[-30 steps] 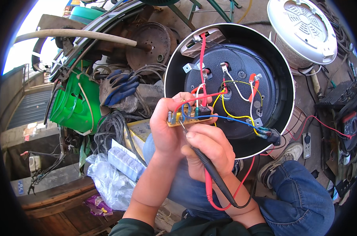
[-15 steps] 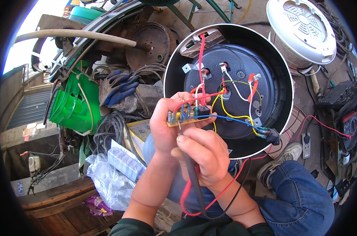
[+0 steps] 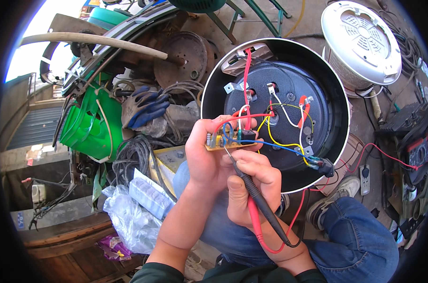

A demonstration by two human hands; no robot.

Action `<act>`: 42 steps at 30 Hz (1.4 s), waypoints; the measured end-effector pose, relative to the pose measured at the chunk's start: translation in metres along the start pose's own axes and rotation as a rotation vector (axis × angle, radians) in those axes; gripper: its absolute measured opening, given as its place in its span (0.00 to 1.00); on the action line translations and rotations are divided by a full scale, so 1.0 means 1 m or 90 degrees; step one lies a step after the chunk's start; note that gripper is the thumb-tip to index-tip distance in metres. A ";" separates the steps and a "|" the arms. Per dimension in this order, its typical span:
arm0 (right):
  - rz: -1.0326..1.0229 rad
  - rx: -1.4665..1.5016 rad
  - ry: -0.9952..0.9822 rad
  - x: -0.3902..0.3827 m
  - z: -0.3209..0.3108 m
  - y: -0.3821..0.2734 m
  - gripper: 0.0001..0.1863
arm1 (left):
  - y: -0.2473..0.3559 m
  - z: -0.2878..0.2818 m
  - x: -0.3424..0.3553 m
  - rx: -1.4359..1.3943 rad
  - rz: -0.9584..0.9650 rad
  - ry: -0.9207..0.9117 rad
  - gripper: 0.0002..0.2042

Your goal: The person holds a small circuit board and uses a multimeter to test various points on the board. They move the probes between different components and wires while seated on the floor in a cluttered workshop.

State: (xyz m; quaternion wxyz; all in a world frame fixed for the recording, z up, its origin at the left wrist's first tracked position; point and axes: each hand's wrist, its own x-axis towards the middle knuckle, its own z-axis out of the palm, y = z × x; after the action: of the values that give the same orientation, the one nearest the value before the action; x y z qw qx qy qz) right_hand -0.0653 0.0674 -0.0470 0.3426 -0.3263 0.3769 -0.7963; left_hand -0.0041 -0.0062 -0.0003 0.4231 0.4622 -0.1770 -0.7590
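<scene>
My left hand is closed around the edges of a small circuit board, which carries a black block, small parts and soldered wires. My right hand grips a black test probe and a red test probe together. The black probe's metal tip meets the board's near edge; exact contact is too small to tell. The red probe's tip is hidden by my fingers. Red and blue wires run from the board into an upturned round appliance housing, over its dark base with metal terminals and yellow and white wires.
A multimeter stands at far right, beside a power strip. A white round lid tops a container behind. To the left are a green bucket, work gloves, coiled cables and a clear plastic bag.
Both probes have swung so their rear ends point further right, and my right thumb has shifted lower on them. The board and my left hand appear slightly further right.
</scene>
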 end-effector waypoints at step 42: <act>0.188 0.009 -0.090 0.024 -0.019 -0.026 0.06 | -0.009 0.008 -0.003 0.079 0.052 0.053 0.10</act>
State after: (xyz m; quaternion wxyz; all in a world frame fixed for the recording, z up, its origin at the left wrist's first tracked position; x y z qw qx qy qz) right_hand -0.1009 0.0676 -0.0290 0.4838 -0.3200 0.3898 -0.7152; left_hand -0.0145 0.0007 -0.0002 0.4314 0.5114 -0.2247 -0.7084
